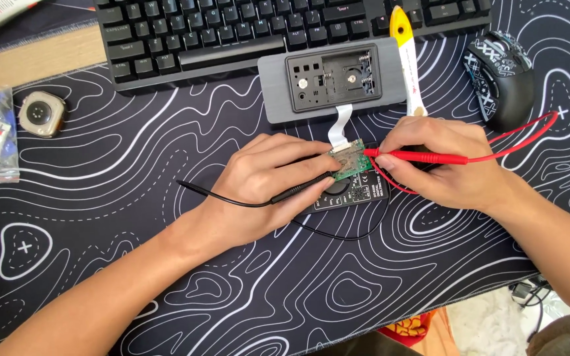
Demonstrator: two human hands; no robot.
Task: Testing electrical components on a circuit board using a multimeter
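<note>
Red probe (423,157) touching green board (349,160)

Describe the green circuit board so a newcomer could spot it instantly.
Start at the black keyboard along the desk's top edge; directly below it lies a grey opened device housing. A white ribbon cable runs down from it to the small green circuit board, between the left hand and right hand. It is the only green item, touched by a red probe and a black probe.

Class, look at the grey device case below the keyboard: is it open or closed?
Open. The grey case shows a bare black inner frame with cut-outs, and its green circuit board lies outside, joined by a white ribbon cable.
</note>
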